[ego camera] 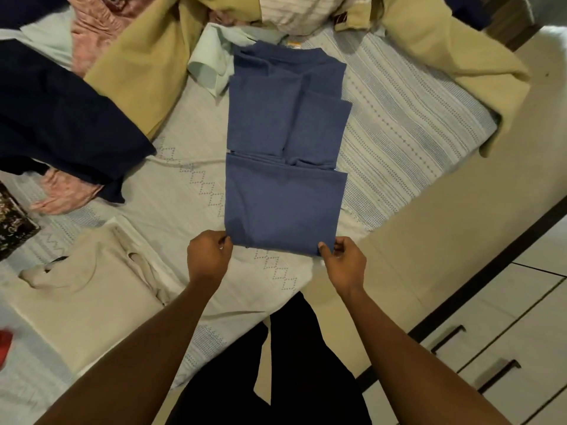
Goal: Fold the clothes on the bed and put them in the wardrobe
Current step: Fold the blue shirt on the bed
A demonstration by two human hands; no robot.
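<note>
Left hand (208, 256), right hand (345, 262): pinch grip

A: Any readable text?
B: None legible. Orange tag (293, 44) at far collar of blue shirt (285, 142): too small. Dark patch (340, 18) on khaki garment (429, 41): blurred. Pale scrawl on dark box (12, 222), left: illegible.

A dark box (13, 223) with a pale, busy pattern sits at the left edge of the bed (184, 185), half cut off from where I stand. At the far end a white pillow (294, 13) with fine stripes lies bunched up, and a broad khaki cover (147, 72) spreads out to both sides of it. Cream floor (429, 228) runs along the bed's right side, and a scrap of something red (4, 348) shows at the lower left, too cropped to tell what it is.
</note>
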